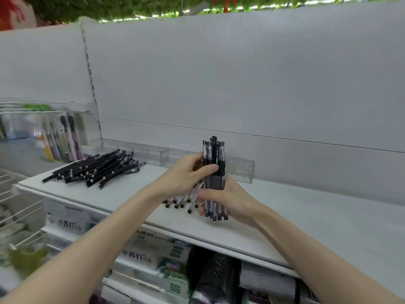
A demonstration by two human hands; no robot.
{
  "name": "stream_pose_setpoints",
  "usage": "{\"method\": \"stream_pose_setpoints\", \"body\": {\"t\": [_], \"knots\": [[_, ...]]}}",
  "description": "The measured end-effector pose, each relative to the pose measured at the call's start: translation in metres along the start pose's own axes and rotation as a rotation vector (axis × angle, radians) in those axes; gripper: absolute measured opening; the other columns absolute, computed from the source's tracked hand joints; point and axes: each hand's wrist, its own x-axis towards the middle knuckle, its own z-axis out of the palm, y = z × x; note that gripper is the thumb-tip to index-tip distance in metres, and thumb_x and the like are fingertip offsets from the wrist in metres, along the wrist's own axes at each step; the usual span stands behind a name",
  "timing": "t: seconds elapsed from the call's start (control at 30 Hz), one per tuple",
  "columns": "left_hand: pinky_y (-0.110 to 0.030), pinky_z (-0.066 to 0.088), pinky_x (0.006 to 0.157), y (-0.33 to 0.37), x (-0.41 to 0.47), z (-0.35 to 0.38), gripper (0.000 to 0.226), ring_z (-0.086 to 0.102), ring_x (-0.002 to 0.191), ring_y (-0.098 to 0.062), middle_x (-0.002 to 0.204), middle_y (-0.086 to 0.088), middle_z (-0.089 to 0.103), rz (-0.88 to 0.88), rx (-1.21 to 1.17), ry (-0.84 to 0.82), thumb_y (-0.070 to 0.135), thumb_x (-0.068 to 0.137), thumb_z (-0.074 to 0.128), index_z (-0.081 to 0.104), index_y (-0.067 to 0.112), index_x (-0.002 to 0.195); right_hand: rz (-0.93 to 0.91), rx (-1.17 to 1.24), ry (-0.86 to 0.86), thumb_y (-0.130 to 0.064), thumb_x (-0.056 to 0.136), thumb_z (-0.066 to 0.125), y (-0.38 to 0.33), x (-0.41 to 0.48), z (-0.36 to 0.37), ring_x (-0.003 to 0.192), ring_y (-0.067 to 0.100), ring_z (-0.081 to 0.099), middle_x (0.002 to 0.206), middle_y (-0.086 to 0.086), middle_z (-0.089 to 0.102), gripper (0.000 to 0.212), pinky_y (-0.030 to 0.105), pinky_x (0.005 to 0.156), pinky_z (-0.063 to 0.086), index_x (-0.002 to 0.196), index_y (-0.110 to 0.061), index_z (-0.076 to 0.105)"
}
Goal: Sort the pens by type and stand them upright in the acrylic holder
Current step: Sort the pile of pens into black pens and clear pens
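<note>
A bundle of clear-barrelled pens with black caps (pixel 214 154) stands upright above the white shelf (pixel 306 220), held between both hands. My left hand (pixel 186 174) grips the bundle's middle from the left. My right hand (pixel 228 200) holds its lower part from the right. Several more clear pens (pixel 182 200) lie flat on the shelf under my left hand. A pile of matt black pens (pixel 98 167) lies at the shelf's left end. The clear acrylic holder (pixel 166 154) runs along the back panel, behind the bundle; it looks empty.
Packaged brushes (pixel 63 137) hang on a rack at the far left. White wire baskets (pixel 13 207) sit lower left. Boxed goods (pixel 153 260) fill the shelf below. The grey back panel (pixel 241 84) rises behind the holder.
</note>
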Motion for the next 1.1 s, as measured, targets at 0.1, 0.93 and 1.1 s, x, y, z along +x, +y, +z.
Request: {"method": "stream_pose_setpoints", "body": {"t": [0.1,0.93,1.1], "knots": [[-0.026,0.052,0.077,-0.015,0.014,-0.017,0.017,0.066,0.086,-0.014,0.096,-0.004,0.071,-0.030,-0.061,-0.015,0.022,0.095,0.054,0.064,0.011,0.102,-0.020,0.038,-0.029,-0.009,0.092,0.061,0.002,0.025,0.009,0.082,0.023,0.069,0.094,0.005,0.068,0.030,0.036,0.072,0.057,0.119,-0.020,0.053],[-0.042,0.012,0.117,-0.140,0.038,-0.034,0.061,0.009,0.145,-0.019,0.158,-0.004,0.013,-0.090,0.207,-0.247,0.050,0.098,0.029,0.018,0.020,0.150,0.367,-0.794,0.452,-0.065,0.088,0.041,0.048,0.064,0.032,0.146,0.012,0.011,0.159,-0.005,0.014,0.081,0.037,0.119,0.012,0.152,-0.025,0.015],[-0.047,0.006,0.117,-0.136,0.038,-0.027,0.055,0.006,0.146,-0.020,0.158,0.000,0.014,-0.015,0.374,-0.323,0.045,0.099,0.026,0.017,0.026,0.150,0.281,-0.869,0.504,-0.050,0.091,0.051,0.050,0.063,0.031,0.135,0.011,0.031,0.144,-0.005,0.040,0.051,0.023,0.103,0.023,0.131,-0.019,0.050]]}}
